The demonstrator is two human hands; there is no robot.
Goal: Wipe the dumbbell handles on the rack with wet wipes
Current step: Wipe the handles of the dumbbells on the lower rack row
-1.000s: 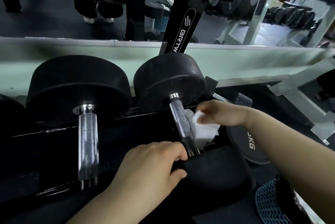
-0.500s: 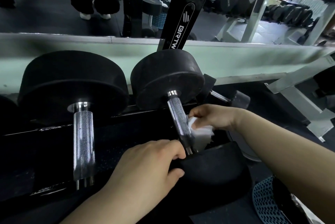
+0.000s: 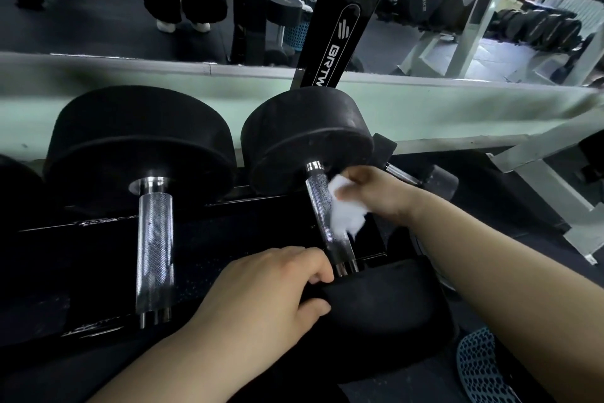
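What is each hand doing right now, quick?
Left hand: gripping the near black rubber dumbbell head.
Right hand: pinching the crumpled white wet wipe against the knurled steel handle.

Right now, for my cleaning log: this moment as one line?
right hand holds wet wipe against handle | left hand grips dumbbell head

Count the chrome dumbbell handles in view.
3: the left handle; the middle handle, against the wet wipe in the right hand, left hand gripping its near head; a small handle partly showing behind the right hand. Others may be hidden.
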